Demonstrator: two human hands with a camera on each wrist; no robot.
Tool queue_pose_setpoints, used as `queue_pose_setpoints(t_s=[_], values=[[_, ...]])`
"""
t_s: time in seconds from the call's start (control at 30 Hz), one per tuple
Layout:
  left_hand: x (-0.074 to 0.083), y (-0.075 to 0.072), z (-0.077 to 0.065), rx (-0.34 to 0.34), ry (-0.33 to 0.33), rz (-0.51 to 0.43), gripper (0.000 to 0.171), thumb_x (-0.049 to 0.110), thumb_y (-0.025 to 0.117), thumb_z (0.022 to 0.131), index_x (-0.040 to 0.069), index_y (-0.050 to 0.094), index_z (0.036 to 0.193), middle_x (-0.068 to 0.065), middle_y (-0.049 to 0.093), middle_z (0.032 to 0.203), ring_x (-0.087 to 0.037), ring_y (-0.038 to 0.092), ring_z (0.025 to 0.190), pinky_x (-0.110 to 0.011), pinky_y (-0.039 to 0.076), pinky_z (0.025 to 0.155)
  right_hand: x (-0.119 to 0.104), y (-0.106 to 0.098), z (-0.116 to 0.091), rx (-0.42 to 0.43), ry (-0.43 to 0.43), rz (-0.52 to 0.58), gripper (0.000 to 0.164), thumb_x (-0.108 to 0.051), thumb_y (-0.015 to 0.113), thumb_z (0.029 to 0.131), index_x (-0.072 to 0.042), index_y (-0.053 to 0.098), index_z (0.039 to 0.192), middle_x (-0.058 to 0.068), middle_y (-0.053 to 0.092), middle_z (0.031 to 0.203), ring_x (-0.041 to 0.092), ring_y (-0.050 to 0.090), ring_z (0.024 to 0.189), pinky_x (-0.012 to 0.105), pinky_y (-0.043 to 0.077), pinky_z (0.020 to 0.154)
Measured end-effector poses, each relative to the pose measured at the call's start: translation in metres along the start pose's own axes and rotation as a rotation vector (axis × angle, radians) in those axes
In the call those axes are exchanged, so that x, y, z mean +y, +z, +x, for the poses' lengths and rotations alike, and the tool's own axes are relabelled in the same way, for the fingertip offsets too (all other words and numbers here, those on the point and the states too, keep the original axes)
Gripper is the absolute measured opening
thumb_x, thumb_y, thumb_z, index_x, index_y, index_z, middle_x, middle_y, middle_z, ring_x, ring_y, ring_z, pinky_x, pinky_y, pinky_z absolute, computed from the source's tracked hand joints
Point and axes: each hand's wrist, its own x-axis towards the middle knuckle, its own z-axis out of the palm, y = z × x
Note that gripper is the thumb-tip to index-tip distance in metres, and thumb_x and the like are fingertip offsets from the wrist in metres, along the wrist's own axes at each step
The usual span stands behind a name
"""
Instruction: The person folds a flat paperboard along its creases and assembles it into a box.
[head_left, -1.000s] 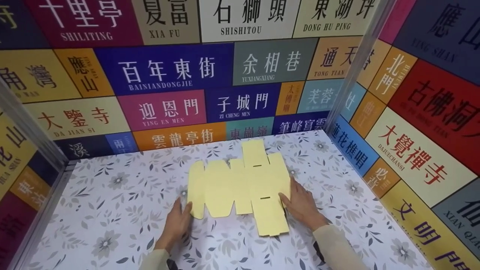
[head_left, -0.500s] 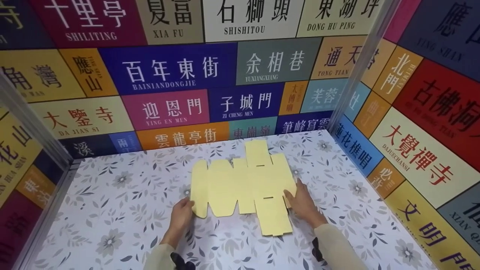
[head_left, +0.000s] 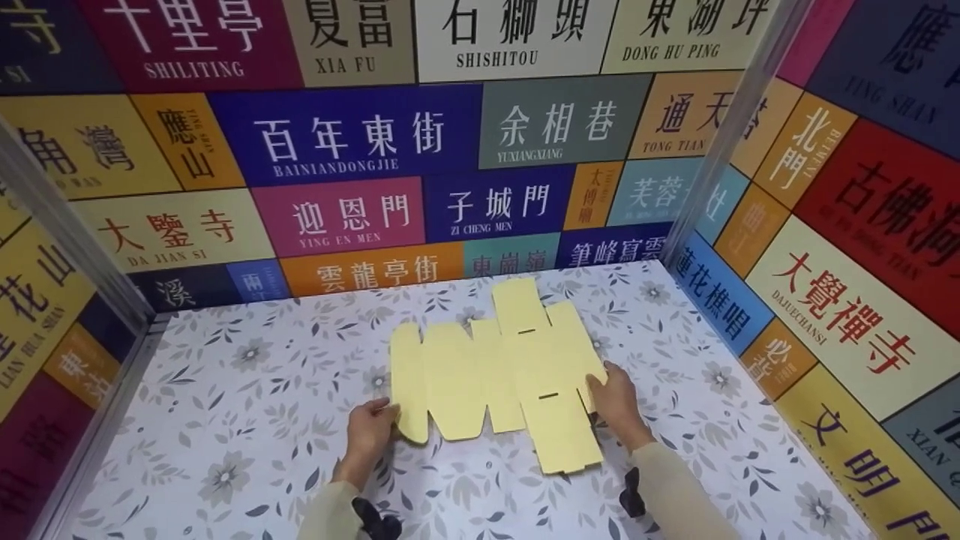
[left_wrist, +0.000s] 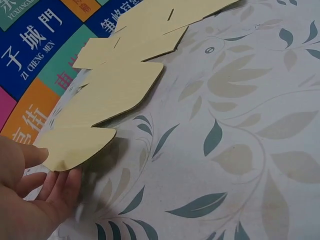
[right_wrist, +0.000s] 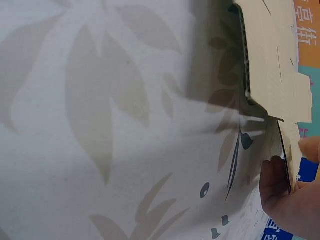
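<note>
A flat, pale yellow cardboard box blank [head_left: 457, 375] with flaps, notches and two narrow slots lies across the middle of the table in the head view. My left hand [head_left: 370, 435] pinches the rounded flap at its left end. In the left wrist view the thumb is over the flap [left_wrist: 80, 145] and the fingers are beneath. At the right end, my right hand [head_left: 616, 405] grips the edge of the box blank, thumb on top. The right wrist view shows fingers [right_wrist: 274, 182] under the edge, and a shadow below the raised cardboard [right_wrist: 272, 55].
A white cover with grey flowers and leaves spreads over the table [head_left: 247, 420]. Colourful panels with printed characters form the back wall [head_left: 345, 142] and both side walls. A metal-coloured post [head_left: 731, 150] stands at the back right corner.
My left hand's fingers have drawn in and now pinch the rounded flap, where before they lay along its edge. My right hand keeps its grip. The whole head view has shifted slightly.
</note>
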Motion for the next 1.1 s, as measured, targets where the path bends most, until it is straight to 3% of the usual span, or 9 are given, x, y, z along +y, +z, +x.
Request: queue_pose_setpoints(t_s=[0.1,0.23,0.5,0.7,0.8,0.97,1.1], values=[[0.0,0.0,0.0,0.0,0.006,0.005,0.034,0.01,0.061,0.097,-0.013,0.063,0.124,-0.027,0.071,0.111,-0.014,0.067,0.081,-0.025,0.056,0.069,-0.004,-0.003,0.001,0.023,0.016,0.016,0.052,-0.011,0.05,0.103,0.015,0.035,0.146,0.038,0.042,0.146,0.05,0.044,0.135,0.059,0.04,0.112],[0.0,0.0,-0.002,0.008,-0.008,-0.061,0.029,0.006,0.062,0.096,-0.014,0.066,0.117,-0.027,0.071,0.105,-0.011,0.065,0.074,-0.025,0.057,0.066,-0.013,-0.006,0.003,0.054,0.045,0.035,0.046,-0.011,0.054,0.101,0.011,0.046,0.141,0.034,0.054,0.137,0.045,0.057,0.121,0.055,0.048,0.104],[-0.009,0.001,-0.012,0.022,-0.056,-0.154,0.033,0.003,0.061,0.091,-0.018,0.062,0.117,-0.027,0.069,0.1,-0.011,0.065,0.07,-0.023,0.057,0.064,-0.036,-0.012,0.01,0.084,0.063,0.06,0.037,-0.011,0.058,0.099,0.007,0.056,0.131,0.028,0.06,0.123,0.031,0.063,0.1,0.039,0.053,0.085],[-0.012,0.004,-0.018,-0.015,-0.107,-0.271,0.04,0.003,0.054,0.093,-0.015,0.052,0.129,-0.017,0.069,0.091,-0.011,0.066,0.067,-0.028,0.06,0.06,-0.061,-0.02,0.022,0.102,0.022,0.045,0.034,-0.014,0.06,0.099,0.004,0.059,0.128,0.025,0.063,0.121,0.028,0.065,0.098,0.035,0.054,0.082],[-0.012,0.007,-0.022,-0.033,-0.106,-0.322,0.041,0.009,0.051,0.099,-0.013,0.048,0.133,-0.015,0.071,0.088,-0.012,0.068,0.065,-0.029,0.06,0.059,-0.075,-0.025,0.028,0.114,-0.022,0.028,0.033,-0.013,0.061,0.099,0.005,0.062,0.126,0.025,0.066,0.119,0.03,0.067,0.096,0.036,0.055,0.082],[-0.013,0.013,-0.027,-0.036,-0.099,-0.307,0.046,0.024,0.047,0.106,-0.012,0.046,0.135,-0.016,0.072,0.088,-0.013,0.071,0.059,-0.029,0.061,0.057,-0.096,-0.031,0.038,0.141,-0.095,-0.035,0.03,-0.014,0.064,0.096,0.004,0.066,0.12,0.025,0.069,0.117,0.036,0.067,0.103,0.045,0.053,0.093],[-0.016,0.019,-0.035,-0.029,-0.129,-0.3,0.049,0.026,0.046,0.106,-0.012,0.042,0.137,-0.018,0.072,0.086,-0.014,0.071,0.055,-0.03,0.061,0.056,-0.112,-0.035,0.044,0.128,-0.102,-0.076,0.027,-0.015,0.065,0.096,0.0,0.068,0.118,0.022,0.071,0.117,0.035,0.066,0.105,0.047,0.051,0.096]])
